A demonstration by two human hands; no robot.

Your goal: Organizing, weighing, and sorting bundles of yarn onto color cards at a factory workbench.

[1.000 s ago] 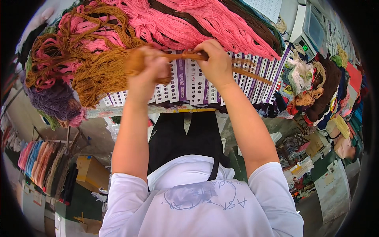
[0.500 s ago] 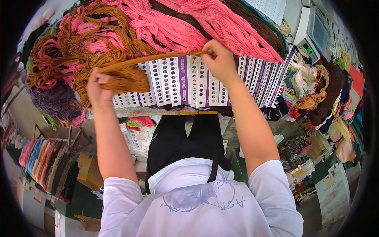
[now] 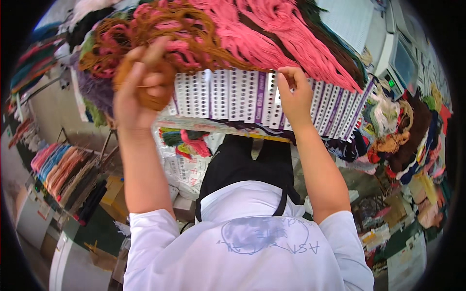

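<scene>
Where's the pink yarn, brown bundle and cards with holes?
Pink yarn (image 3: 239,36), head view: middle of some strands.
Brown bundle (image 3: 156,102), head view: lower part.
Cards (image 3: 234,95), head view: middle of one white card.

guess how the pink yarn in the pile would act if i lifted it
The pink yarn is probably floppy: its strands bend and splay loosely. It would likely squash easily, as gaps show between strands. Lifting it may drag the brown yarn, whose loops lie across its left part.

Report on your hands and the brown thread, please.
Left hand holding brown thread, blurred. Right hand over punched cards, grip on any strand unclear. Loose brown loops lie across pink skeins.
</scene>
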